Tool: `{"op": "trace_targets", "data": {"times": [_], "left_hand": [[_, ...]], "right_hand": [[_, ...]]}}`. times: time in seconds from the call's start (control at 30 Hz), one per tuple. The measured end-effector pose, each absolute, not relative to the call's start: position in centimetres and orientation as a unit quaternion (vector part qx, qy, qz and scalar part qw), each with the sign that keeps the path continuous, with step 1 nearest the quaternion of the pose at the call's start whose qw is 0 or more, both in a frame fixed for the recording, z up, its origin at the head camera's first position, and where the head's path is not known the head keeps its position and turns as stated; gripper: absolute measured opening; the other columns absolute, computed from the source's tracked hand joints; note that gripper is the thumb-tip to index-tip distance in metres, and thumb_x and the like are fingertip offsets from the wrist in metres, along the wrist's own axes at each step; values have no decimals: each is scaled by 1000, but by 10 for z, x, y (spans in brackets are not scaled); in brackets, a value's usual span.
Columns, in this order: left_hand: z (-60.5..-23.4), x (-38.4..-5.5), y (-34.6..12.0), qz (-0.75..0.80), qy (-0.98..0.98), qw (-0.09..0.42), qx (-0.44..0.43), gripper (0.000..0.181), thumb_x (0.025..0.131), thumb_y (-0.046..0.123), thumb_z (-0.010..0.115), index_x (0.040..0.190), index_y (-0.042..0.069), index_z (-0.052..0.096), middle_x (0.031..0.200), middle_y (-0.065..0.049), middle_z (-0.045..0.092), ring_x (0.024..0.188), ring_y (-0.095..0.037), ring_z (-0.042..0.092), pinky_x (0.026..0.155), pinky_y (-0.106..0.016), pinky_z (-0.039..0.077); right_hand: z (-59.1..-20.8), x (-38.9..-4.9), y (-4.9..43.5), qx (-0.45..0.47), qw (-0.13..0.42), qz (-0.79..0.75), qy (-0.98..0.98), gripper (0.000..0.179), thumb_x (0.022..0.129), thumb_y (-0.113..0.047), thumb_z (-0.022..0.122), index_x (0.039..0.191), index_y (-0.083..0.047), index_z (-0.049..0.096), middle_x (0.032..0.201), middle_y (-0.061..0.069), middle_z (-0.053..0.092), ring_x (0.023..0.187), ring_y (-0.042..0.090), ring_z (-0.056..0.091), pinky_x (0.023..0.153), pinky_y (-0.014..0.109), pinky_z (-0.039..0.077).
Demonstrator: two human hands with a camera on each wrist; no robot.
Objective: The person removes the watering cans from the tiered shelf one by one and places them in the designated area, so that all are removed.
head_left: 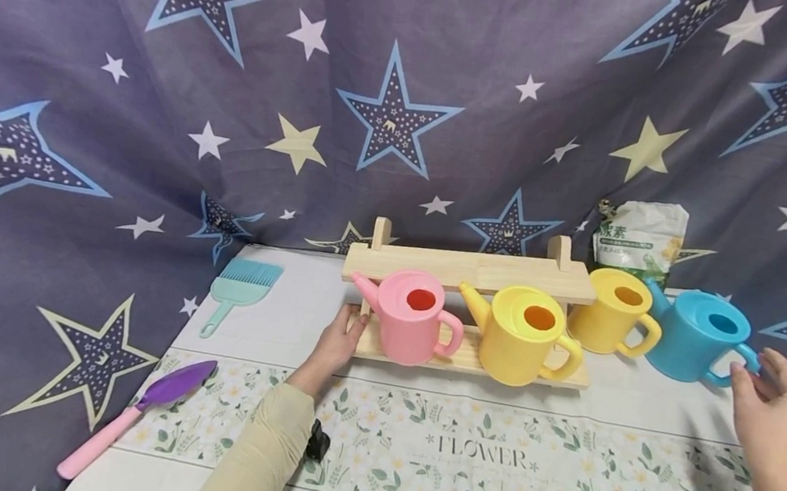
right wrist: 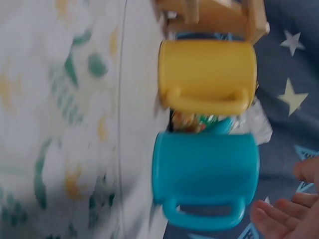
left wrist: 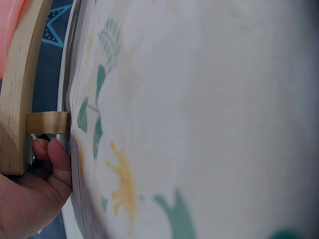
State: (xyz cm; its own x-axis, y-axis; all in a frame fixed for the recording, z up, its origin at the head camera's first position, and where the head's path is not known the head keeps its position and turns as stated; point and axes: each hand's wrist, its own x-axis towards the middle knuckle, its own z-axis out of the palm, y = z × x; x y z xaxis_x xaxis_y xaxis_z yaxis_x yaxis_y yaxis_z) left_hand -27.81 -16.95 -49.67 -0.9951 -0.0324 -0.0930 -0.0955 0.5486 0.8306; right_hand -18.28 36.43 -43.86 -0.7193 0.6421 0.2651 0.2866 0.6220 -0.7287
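- The left hand (head_left: 334, 346), lower centre-left of the head view, rests against the left end of the wooden rack (head_left: 471, 269); in the left wrist view its fingers (left wrist: 56, 155) curl round the rack's end post (left wrist: 15, 99), gripping it.
- The rack stands in the middle of the frame on a white floral cloth (head_left: 486, 459).
- On its lower shelf sit a pink can (head_left: 410, 316) and a yellow can (head_left: 525, 335), side by side, spouts pointing left.
- A second yellow can (head_left: 615, 311) stands just right of the rack, on the cloth.
- A blue can (head_left: 697, 335) stands right of that, close beside it, its handle facing right.
- The right hand (head_left: 775, 411), at the right edge, is loosely spread and holds nothing; its fingertips (head_left: 743, 374) are at the blue can's handle, and whether they touch it I cannot tell.
- In the right wrist view the fingers (right wrist: 279, 221) lie relaxed just beside the handle.
- A green-and-white bag (head_left: 642, 237) stands behind the cans, right of centre.
- A teal brush (head_left: 238, 293) lies left of the rack.
- A purple trowel (head_left: 141, 411) with a pink handle lies at lower left.
- A starred drape (head_left: 163, 90) fills the background.
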Motion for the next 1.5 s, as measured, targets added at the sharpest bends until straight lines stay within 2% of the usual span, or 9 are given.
{"op": "trace_targets", "data": {"times": [0.23,0.33,0.47,0.6,0.8,0.93,1.13,1.4,1.5], "left_hand": [[-497,-279,-170,477,878,34,-34,51,103,48,36,145,19,37,152,-14,39,139,-36,35,110,-58,27],[-498,-280,-170,475,879,29,-32,50,104,48,36,143,18,39,150,-15,41,137,-37,37,110,-58,29],[-498,-280,-170,474,880,22,-31,47,104,46,37,141,17,41,148,-17,44,135,-38,40,109,-57,31],[-498,-279,-169,473,880,20,-33,47,104,45,38,141,17,41,148,-18,43,136,-38,39,109,-57,31],[-498,-279,-169,476,879,15,-29,47,104,45,39,141,16,41,146,-18,45,134,-38,41,108,-56,32],[-497,-279,-170,474,880,15,-29,47,104,44,38,141,16,41,147,-18,45,134,-39,41,108,-56,32],[-498,-278,-169,472,881,16,-24,47,104,45,38,140,15,41,148,-19,43,136,-40,38,108,-58,31],[-499,-279,-170,474,880,16,-30,47,104,45,39,141,16,41,148,-19,42,136,-39,38,109,-57,30],[-499,-280,-169,476,879,15,-30,46,104,44,39,140,16,42,147,-18,44,135,-39,39,109,-56,31]], "right_hand": [[-432,-178,336,-224,288,350,-862,43,104,-25,48,145,-14,47,144,7,50,124,36,53,101,50,43],[-426,-174,325,-208,286,357,-865,41,102,-28,51,141,-17,53,139,7,56,115,4,59,95,23,48],[-418,-168,313,-186,274,368,-869,38,100,-30,55,136,-17,59,127,13,64,86,-24,43,71,1,37],[-416,-163,301,-145,277,376,-872,36,100,-29,56,132,-13,62,115,20,68,80,-27,40,64,1,36],[-418,-160,285,-47,300,382,-873,32,98,-21,61,127,-8,65,106,12,71,85,-28,45,67,-1,39],[-418,-159,275,13,285,398,-872,33,96,-16,65,127,-6,64,113,8,69,90,-25,49,72,-1,40],[-418,-161,261,63,250,422,-869,37,94,-12,67,129,-1,61,123,23,63,95,-22,51,74,1,43],[-426,-170,247,88,222,428,-872,40,93,-9,68,129,2,59,123,21,63,96,-19,54,74,4,47],[-429,-173,244,93,216,428,-873,41,92,-8,68,130,2,58,124,22,62,98,-6,62,74,5,47]]}}
